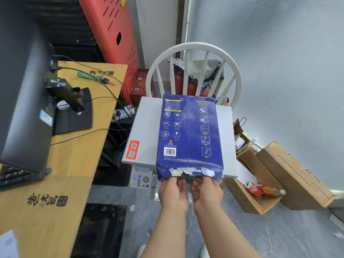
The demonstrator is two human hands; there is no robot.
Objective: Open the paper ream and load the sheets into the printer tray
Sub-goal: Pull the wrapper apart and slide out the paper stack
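Note:
A blue paper ream (pixel 189 135) lies flat on the grey lid of the printer (pixel 143 131), its back with white icons and a barcode facing up. Its near end is torn, with ragged white wrapper showing. My left hand (pixel 174 192) and my right hand (pixel 206 190) are side by side at that torn end, fingers pinching the wrapper's lower edge. The printer's control panel (pixel 141 176) sticks out below the lid at the front left. The sheets inside and the printer tray are hidden.
A white spindle-back chair (pixel 193 71) stands behind the printer. A wooden desk (pixel 78 157) on the left carries a monitor (pixel 24 101), keyboard and cables. Open cardboard boxes (pixel 268 175) with a red can and a bottle sit on the floor to the right.

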